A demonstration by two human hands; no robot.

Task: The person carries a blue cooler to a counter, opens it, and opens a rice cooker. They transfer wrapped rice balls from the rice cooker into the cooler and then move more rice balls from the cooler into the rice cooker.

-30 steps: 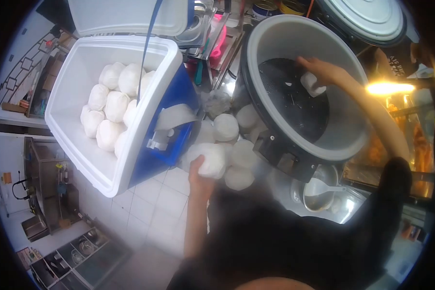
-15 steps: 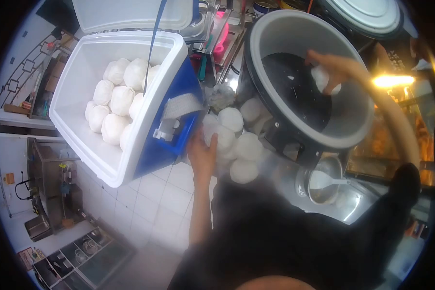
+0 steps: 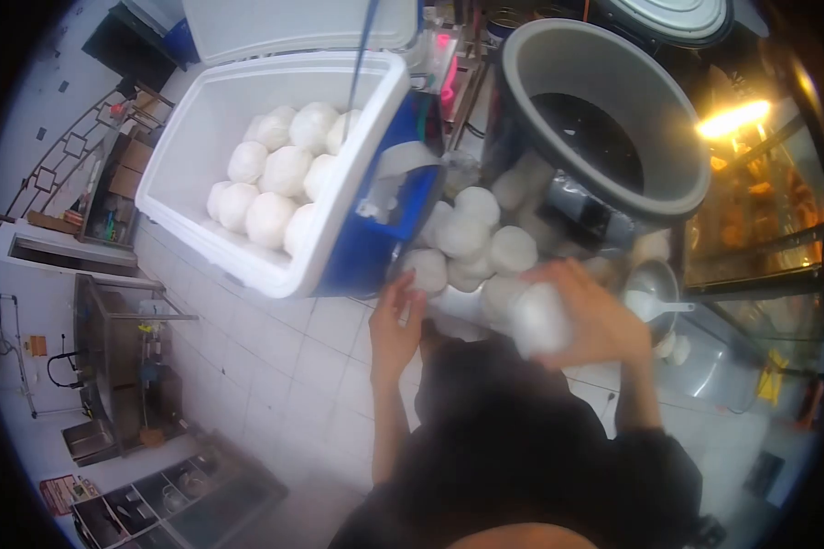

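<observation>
The right hand point(image 3: 606, 316) grips a blurred white ball point(image 3: 538, 322); the left hand point(image 3: 395, 320), fingers loosely parted, is at the pale pile's point(image 3: 463, 232) near edge, contact unclear.

A yellow lamp point(image 3: 734, 120) glares at right, while haze softens the view, bowed toward black edges.

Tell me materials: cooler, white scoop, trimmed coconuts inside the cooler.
Cooler: likely moulded plastic, satin; rounded edges, even blue and white colour.
White scoop: probably smooth plastic; opaque, even white, no metallic glint.
Trimmed coconuts: apparently pale husk, matte; off-white, slightly faceted surfaces, though fibres are too small to tell.
</observation>
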